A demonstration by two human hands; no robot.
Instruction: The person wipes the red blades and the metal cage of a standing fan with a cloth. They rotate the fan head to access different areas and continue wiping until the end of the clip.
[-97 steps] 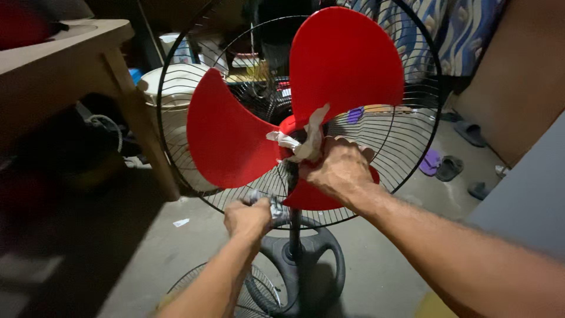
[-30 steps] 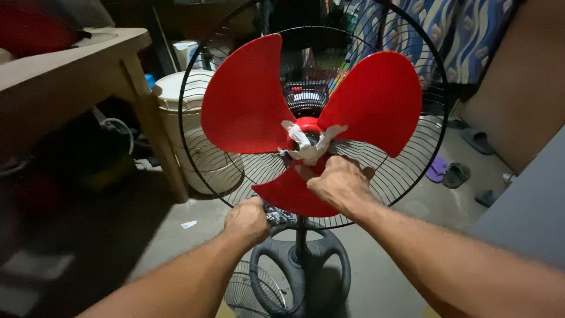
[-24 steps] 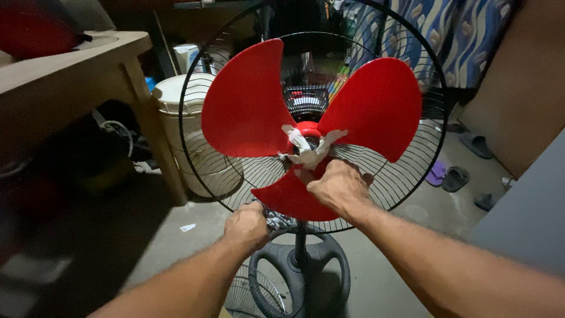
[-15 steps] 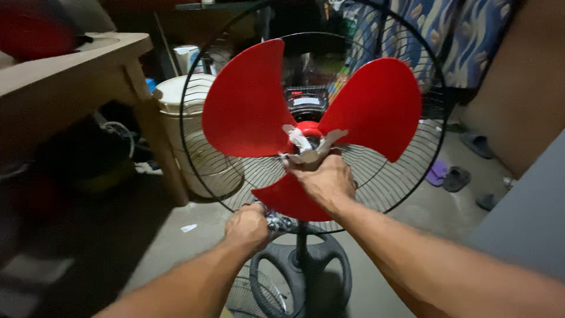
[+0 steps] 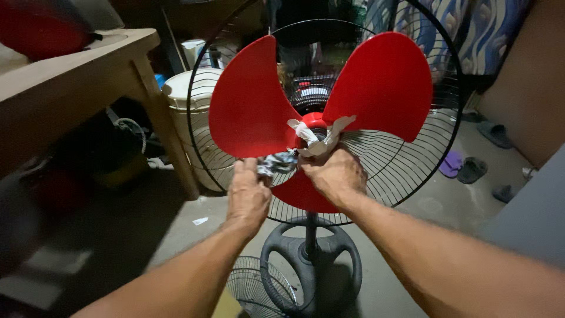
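Observation:
A standing fan with three red blades [image 5: 247,100] and a black wire rear guard [image 5: 406,159] stands in front of me on a dark round base [image 5: 335,259]. Whitish paper [image 5: 321,141] is stuffed around the red hub [image 5: 315,119]. My right hand [image 5: 335,174] grips that paper just below the hub, over the lower blade. My left hand [image 5: 250,194] holds a crumpled grey-patterned wad [image 5: 276,162] raised close to the hub, beside my right hand.
A wooden table [image 5: 65,82] stands at the left, with a white lidded bucket [image 5: 188,94] behind its leg. A loose wire guard [image 5: 253,288] lies on the concrete floor by the base. Slippers [image 5: 465,168] lie at the right, under patterned cloth [image 5: 471,29].
My left hand has lifted the crumpled wad from the guard's lower rim up to the hub. My right hand stayed on the paper at the hub. The blades turned earlier.

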